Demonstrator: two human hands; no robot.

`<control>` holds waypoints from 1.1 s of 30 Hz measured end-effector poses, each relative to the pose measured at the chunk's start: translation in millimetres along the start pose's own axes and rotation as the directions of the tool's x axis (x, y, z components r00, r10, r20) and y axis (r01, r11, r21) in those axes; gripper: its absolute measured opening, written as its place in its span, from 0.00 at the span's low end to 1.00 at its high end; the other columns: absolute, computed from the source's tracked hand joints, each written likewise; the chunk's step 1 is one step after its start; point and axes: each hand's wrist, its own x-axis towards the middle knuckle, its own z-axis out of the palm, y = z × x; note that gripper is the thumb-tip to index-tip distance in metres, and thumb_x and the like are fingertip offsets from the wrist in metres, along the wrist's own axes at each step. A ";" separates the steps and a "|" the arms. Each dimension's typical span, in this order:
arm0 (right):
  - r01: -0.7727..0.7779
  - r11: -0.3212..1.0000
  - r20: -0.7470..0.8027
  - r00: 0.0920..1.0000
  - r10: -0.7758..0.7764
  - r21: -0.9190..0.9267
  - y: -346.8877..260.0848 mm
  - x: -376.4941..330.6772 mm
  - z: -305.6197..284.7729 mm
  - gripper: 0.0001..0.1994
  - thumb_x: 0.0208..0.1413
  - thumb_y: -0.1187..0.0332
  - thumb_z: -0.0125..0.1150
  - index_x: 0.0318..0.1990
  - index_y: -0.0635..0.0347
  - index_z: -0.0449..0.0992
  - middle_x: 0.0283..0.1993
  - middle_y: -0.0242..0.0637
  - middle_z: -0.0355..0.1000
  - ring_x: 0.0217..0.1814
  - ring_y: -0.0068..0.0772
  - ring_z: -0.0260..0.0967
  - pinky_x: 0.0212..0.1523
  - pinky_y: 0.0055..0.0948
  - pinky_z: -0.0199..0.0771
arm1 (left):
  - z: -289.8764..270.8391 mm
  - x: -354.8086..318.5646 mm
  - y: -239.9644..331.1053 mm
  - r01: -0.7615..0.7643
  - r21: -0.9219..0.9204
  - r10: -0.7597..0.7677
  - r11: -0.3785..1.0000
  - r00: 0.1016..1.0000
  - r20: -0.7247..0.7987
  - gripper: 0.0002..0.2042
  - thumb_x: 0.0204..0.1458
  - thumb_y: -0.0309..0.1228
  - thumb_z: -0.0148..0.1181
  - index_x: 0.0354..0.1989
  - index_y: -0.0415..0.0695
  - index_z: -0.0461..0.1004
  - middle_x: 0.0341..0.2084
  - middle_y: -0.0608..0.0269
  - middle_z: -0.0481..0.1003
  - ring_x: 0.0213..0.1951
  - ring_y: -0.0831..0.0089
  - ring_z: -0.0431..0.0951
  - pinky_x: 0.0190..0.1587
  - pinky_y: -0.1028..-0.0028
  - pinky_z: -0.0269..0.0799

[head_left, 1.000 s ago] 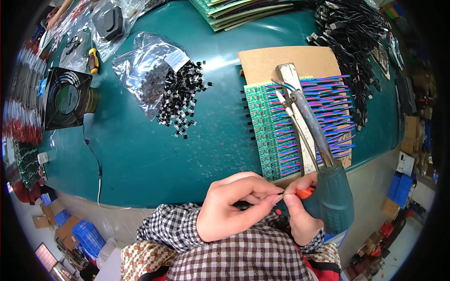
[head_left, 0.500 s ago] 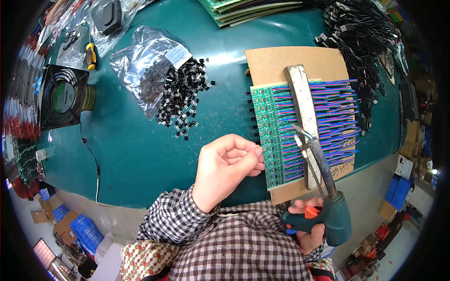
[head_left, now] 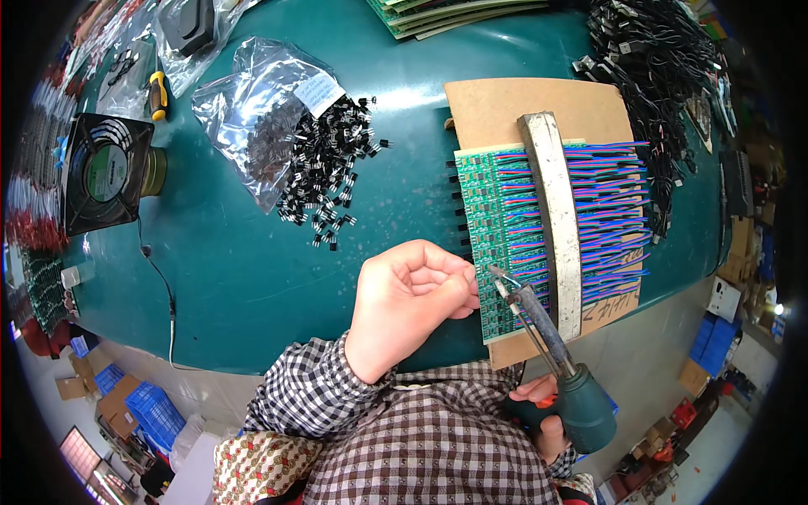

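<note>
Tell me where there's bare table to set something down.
The widest bare patch of green table lies between the thin cord and the left hand, in front of the black parts. A narrower one lies between those parts and the circuit boards. It's crowded on the right, with the soldering gun partly over the boards and black cables beyond.

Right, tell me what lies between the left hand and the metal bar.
In the head view, green circuit boards, coloured wires and the soldering gun's front end lie between left hand and metal bar.
</note>
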 end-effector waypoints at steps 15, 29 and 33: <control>0.024 0.998 0.012 1.000 -0.024 -0.060 1.9 1.7 3.4 0.20 0.40 0.60 0.66 0.31 0.68 0.67 0.29 0.42 0.66 0.34 0.35 0.67 0.40 0.41 0.72 | 0.4 1.2 -2.1 -0.019 -0.001 0.019 1.000 1.000 0.008 0.04 0.49 0.23 0.52 0.30 0.33 0.68 0.26 0.54 0.75 0.27 0.72 0.77 0.28 0.78 0.74; -0.035 0.984 -0.003 0.999 0.035 -0.172 0.0 -2.9 7.4 0.24 0.43 0.48 0.58 0.28 0.65 0.65 0.28 0.39 0.61 0.34 0.33 0.63 0.40 0.37 0.71 | 1.4 0.8 -1.1 -0.023 0.015 0.023 1.000 1.000 0.001 0.04 0.49 0.22 0.52 0.30 0.33 0.68 0.26 0.54 0.75 0.27 0.71 0.77 0.29 0.78 0.74; -0.040 0.983 0.032 0.998 0.046 -0.178 1.9 -2.1 3.2 0.25 0.43 0.47 0.58 0.28 0.65 0.65 0.28 0.39 0.62 0.34 0.33 0.63 0.39 0.37 0.72 | 1.4 2.0 -2.8 -0.029 0.010 0.029 1.000 1.000 0.004 0.04 0.49 0.22 0.52 0.30 0.33 0.68 0.25 0.54 0.74 0.27 0.72 0.76 0.29 0.78 0.75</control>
